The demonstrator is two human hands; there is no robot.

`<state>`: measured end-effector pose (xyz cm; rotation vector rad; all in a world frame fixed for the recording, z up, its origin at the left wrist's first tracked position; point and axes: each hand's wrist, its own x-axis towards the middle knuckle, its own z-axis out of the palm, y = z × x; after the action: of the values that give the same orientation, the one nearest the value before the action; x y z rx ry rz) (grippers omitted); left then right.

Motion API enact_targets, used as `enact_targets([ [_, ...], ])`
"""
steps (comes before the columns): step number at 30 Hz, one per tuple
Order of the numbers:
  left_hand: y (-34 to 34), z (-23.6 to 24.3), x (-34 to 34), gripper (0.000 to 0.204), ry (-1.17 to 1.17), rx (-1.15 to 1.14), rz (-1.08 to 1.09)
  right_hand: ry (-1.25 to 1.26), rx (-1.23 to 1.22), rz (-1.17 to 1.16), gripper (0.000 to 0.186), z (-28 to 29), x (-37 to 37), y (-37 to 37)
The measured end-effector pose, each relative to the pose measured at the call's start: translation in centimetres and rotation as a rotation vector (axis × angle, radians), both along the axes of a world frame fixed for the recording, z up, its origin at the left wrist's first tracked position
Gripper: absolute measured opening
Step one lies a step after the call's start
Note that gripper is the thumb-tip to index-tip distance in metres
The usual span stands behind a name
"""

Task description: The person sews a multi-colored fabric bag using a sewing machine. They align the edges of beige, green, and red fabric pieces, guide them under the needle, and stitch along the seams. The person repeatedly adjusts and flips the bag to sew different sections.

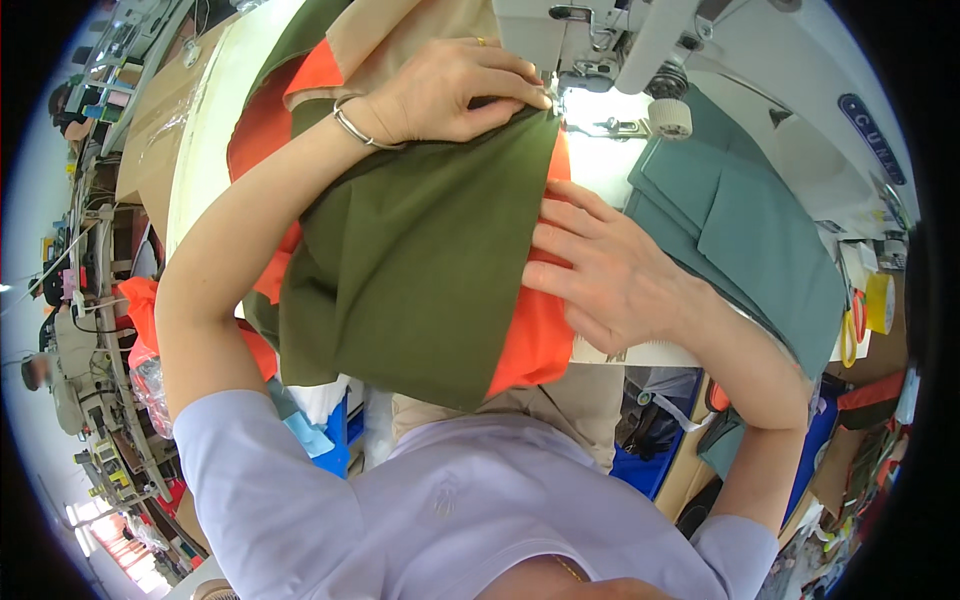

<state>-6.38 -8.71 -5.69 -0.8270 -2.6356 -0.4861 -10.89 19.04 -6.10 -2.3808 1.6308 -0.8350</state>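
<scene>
My left hand [455,92], with a ring and a metal bangle at the wrist, presses flat on the top edge of an olive green fabric piece [410,270], right beside the sewing machine's needle area [560,100]. My right hand [600,270] lies spread on the orange fabric [530,340] that shows under the green piece's right edge. Both hands press the layered cloth flat; neither grips it. The green and orange layers hang over the table's near edge toward my lap.
A white sewing machine [700,50] stands at the top right. Folded teal fabric pieces [740,230] lie to the right of it. Yellow-handled scissors [850,330] and a yellow tape roll [880,300] sit at far right. Beige fabric [400,40] lies behind. Other workstations line the left.
</scene>
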Motion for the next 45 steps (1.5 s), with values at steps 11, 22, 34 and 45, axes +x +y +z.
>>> enact_targets([
  [11, 4.9, 3.5, 22.5, 0.03, -0.114, 0.238, 0.766, -0.065, 0.109, 0.056, 0.045, 1.0, 2.7, 1.2],
  [22, 12.0, -1.8, 33.8, 0.034, -0.356, 0.504, 0.943, -1.296, 0.083, -0.287, 0.038, -4.7, 17.7, 9.1],
  [34, 12.2, -1.5, 29.2, 0.046, -0.727, 1.498, 0.693, -1.402, -0.109, -0.945, 0.03, -11.3, 14.0, 8.4],
  [45, 11.0, 5.0, 29.3, 0.06, -0.555, 1.582, 0.352, -1.718, 0.116, -0.201, 0.059, -0.2, 19.4, 9.8],
])
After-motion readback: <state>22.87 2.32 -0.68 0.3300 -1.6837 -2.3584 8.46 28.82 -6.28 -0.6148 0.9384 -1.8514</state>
